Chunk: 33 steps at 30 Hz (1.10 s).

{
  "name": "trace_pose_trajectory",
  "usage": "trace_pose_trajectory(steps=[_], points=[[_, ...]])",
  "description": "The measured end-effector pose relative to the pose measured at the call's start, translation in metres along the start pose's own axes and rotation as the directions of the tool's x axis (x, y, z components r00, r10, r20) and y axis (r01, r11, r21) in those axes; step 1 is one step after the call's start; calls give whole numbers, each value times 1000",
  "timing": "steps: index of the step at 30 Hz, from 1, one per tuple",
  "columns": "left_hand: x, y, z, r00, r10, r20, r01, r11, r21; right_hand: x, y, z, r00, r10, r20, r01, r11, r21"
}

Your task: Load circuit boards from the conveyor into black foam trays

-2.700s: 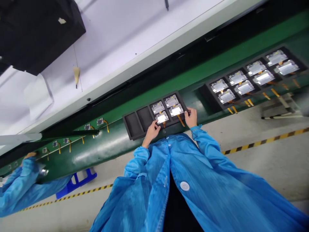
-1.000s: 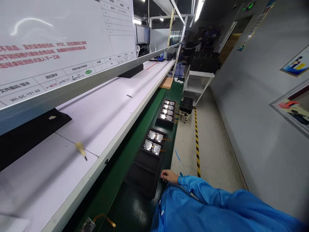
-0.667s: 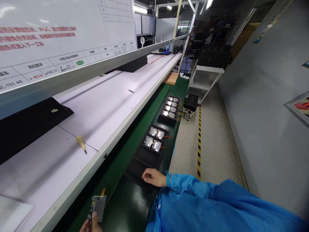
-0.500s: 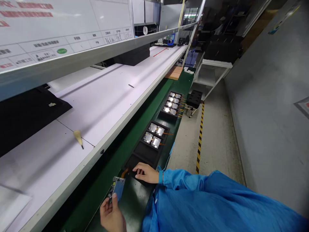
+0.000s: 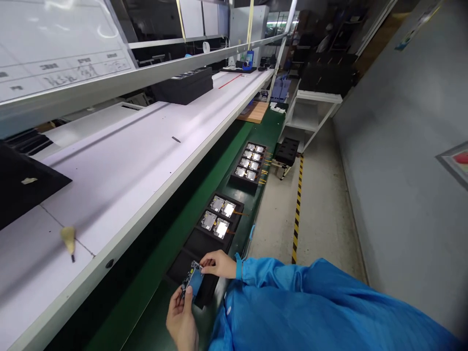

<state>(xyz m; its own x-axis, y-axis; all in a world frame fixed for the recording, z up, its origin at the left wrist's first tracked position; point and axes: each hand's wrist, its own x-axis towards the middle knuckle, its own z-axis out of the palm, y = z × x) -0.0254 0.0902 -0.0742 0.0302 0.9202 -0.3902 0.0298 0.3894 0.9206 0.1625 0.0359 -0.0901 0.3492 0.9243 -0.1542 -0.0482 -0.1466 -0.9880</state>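
1. Grips a circuit board [image 5: 195, 281] in the left hand [image 5: 183, 319] — closed on the near end, with the thumb on the blue face and the fingers curled behind the edge.
2. Pinches the far corner of the same piece between thumb and fingertips of the right hand [image 5: 221, 265], reaching in from a blue sleeve [image 5: 288, 268].
3. Holds the circuit board tilted, between both hands, over the near end of a black tray [image 5: 199, 243]; cannot tell whether touching the tray below.
4. Has four smaller-looking boards [image 5: 221, 227] lying in that tray, two to a compartment, in the two far compartments — with two more compartments toward the hands, and orange ribbons sticking out past the right rim.
5. Has a second black tray [image 5: 244, 183] farther along the green table [image 5: 153, 321], apart from the first, filled with eight boards in two rows of four, also with orange ribbons over the right edge.
6. Has a raised white shelf [image 5: 120, 161] to the left, bearing a black box [image 5: 185, 87] and a pale yellow pointed thing [image 5: 68, 239].
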Motion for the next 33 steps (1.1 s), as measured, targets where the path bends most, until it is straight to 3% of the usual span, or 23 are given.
trace_pose_trajectory(steps=[9, 15, 18, 22, 25, 33], points=[[-47, -1, 52, 993, 116, 1, -116, 993, 6, -11, -9, -54, 998, -25, 66, 25, 1000, 3], [-59, -24, 57, 988, 156, -17, -156, 988, -16, 1, 5, -60, 974, 56, 221, -47, 998, -46], [-59, -34, 57, 994, 108, 6, -108, 994, -10, 9, 6, -56, 961, 49, 272, -36, 998, -51], [-45, -38, 64, 996, 20, 85, -23, 999, 28, 26, 11, -55, 947, 70, 313, -76, 997, 5], [-26, -36, 80, 988, -17, 156, 22, 999, -30, 40, 19, -60, 943, 116, 311, -129, 991, 21], [42, -29, 131, 936, -315, 157, 339, 927, -159, 51, 49, -76, 981, 193, 25, -193, 981, 10]])
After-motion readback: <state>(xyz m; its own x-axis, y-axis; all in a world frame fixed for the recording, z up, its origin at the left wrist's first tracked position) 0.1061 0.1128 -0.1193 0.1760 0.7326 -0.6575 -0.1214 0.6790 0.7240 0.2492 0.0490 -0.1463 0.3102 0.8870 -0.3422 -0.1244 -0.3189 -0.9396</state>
